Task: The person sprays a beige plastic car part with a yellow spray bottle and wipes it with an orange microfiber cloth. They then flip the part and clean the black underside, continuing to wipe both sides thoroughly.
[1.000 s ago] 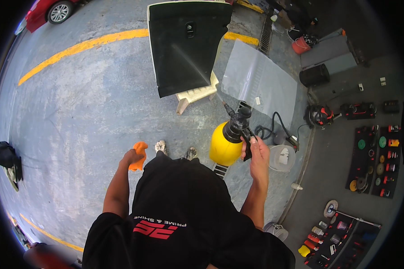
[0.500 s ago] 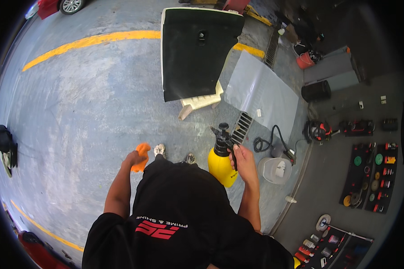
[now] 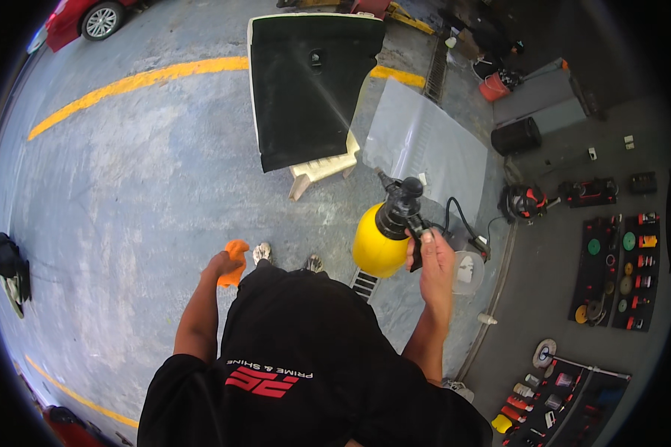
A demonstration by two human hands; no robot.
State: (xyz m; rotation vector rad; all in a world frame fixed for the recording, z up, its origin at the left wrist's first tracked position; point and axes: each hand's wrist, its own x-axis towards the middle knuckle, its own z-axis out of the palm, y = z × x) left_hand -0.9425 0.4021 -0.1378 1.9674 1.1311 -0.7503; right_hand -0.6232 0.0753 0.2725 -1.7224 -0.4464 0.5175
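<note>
My right hand (image 3: 432, 261) is closed around the black handle of a yellow pump sprayer (image 3: 380, 242). The sprayer is held up in front of me on the right, its black nozzle pointing forward and left. A pale streak like spray runs over the dark panel (image 3: 298, 104), which has a light edge and rests on a cream plastic stand (image 3: 324, 170). Low at my left side, my left hand (image 3: 222, 264) grips a bunched orange cloth (image 3: 234, 262).
A clear plastic sheet (image 3: 432, 134) lies right of the panel. A floor grate (image 3: 364, 284) and a translucent bucket (image 3: 468, 273) are near the sprayer. By the right wall stand a black-and-red vacuum (image 3: 523, 202) and racks of pads and bottles (image 3: 596, 272). A red car (image 3: 82, 22) is far left.
My right hand has raised the sprayer and moved it slightly right, tilting its top toward me. A pale streak now shows across the panel. My left hand still holds the cloth in place.
</note>
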